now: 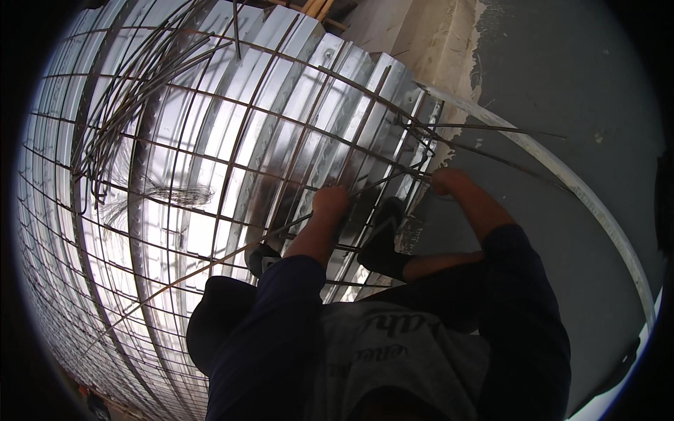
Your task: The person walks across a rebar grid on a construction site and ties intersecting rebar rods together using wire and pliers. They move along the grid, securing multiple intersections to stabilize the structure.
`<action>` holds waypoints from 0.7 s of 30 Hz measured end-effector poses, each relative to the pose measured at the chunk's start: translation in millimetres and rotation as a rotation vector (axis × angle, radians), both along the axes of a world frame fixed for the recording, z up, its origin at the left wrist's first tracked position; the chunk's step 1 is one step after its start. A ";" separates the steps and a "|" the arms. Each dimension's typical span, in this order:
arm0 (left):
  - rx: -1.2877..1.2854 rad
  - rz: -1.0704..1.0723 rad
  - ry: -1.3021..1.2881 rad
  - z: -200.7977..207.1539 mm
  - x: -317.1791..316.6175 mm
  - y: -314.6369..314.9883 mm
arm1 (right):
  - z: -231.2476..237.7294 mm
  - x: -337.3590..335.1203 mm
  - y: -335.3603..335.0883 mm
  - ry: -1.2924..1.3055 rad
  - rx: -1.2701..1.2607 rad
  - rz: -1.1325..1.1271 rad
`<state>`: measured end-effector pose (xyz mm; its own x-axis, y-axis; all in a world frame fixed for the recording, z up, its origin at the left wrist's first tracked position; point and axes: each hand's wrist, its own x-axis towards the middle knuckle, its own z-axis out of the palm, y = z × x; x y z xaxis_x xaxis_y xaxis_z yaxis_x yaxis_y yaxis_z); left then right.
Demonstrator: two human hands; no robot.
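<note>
My left hand (331, 202) is closed around a long thin rebar rod (232, 255), which runs diagonally across the rebar grid (281, 114) from lower left to the edge bars. Off to its right, my right hand (446, 182) is a fist beside the end of a grid bar. Whatever lies inside that fist is hidden. Near both hands, several bar ends (423, 130) cross and bend at the edge of the corrugated metal decking (242, 133). My dark shoe (385, 223) rests on the decking between my hands.
A bundle of loose rods (140, 88) and a bunch of thin tie wire (179, 194) lie on the grid at left. Two bars (505, 129) stick out over the grey wall surface (562, 63) at right. A pale curved strip (562, 168) crosses that surface.
</note>
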<state>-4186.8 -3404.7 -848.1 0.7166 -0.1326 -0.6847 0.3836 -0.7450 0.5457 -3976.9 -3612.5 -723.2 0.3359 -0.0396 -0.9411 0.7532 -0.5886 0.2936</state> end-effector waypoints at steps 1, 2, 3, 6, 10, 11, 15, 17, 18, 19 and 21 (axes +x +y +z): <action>-0.002 0.005 0.006 0.3 -0.1 0.4 | 7.5 -2.3 9.4 -0.001 -0.015 0.003; -0.004 0.010 0.013 0.6 0.2 0.6 | 11.1 -3.2 13.7 -0.003 -0.030 0.006; -0.008 0.012 0.024 0.8 1.2 0.9 | 11.1 -3.0 13.5 -0.005 -0.033 0.016; -0.014 0.011 0.042 1.2 1.9 0.0 | 3.6 -4.2 1.9 -0.055 -0.009 0.019; -0.005 0.005 0.047 3.8 2.6 -0.1 | -5.5 1.9 -19.9 -0.050 0.094 -0.085; -0.001 0.002 0.054 3.9 3.1 0.3 | -4.0 4.2 -19.7 -0.003 0.116 -0.125; -0.004 0.009 0.079 2.9 4.5 -0.1 | -6.8 12.6 -42.9 0.200 0.029 -0.525; -0.004 0.037 0.070 0.4 4.7 -1.6 | -7.7 12.1 -49.1 0.272 -0.094 -0.881; 0.003 0.033 0.069 -0.8 4.8 -2.2 | -8.8 12.1 -50.6 0.249 -0.120 -0.842; 0.010 0.032 0.070 -1.1 5.2 -2.9 | -6.3 11.9 -45.8 0.227 -0.148 -0.799; 0.019 0.033 0.079 -1.6 5.5 -3.9 | 1.0 10.8 -34.4 0.179 -0.128 -0.713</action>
